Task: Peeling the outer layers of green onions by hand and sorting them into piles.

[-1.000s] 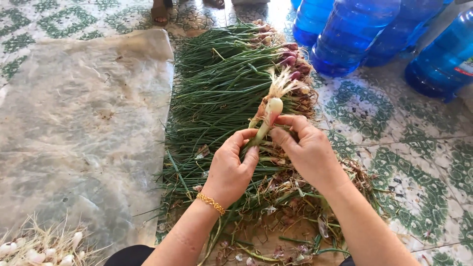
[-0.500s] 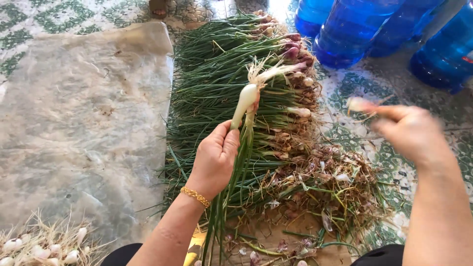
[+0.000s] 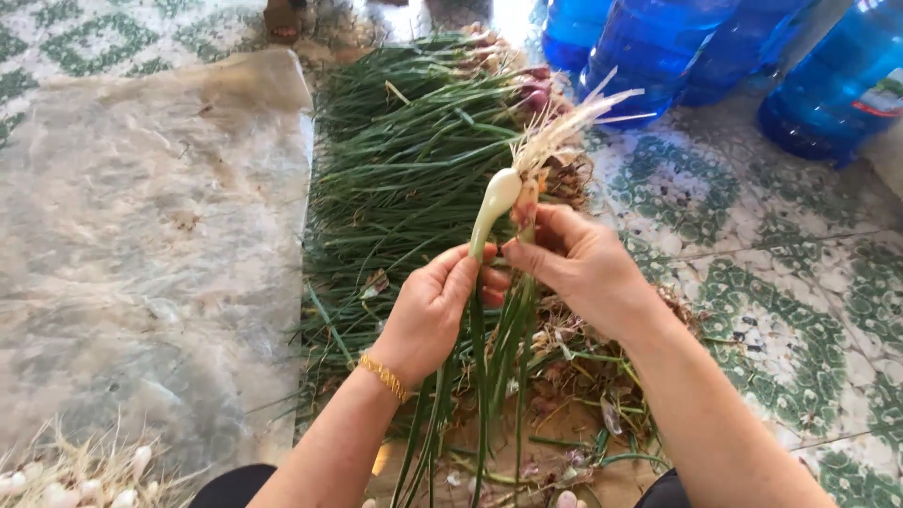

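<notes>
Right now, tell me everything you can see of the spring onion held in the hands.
The spring onion has a smooth white bulb, pale stringy roots fanning up to the right, and long green leaves hanging down between the wrists. It is held roughly upright, bulb end up, above the pile of green onions. The left hand grips its stalk; the right hand pinches just beside the bulb.

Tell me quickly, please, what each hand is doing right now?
Left hand: closed around the green stalks of a spring onion.
Right hand: fingers pinching the same onion just below its white bulb.
</notes>
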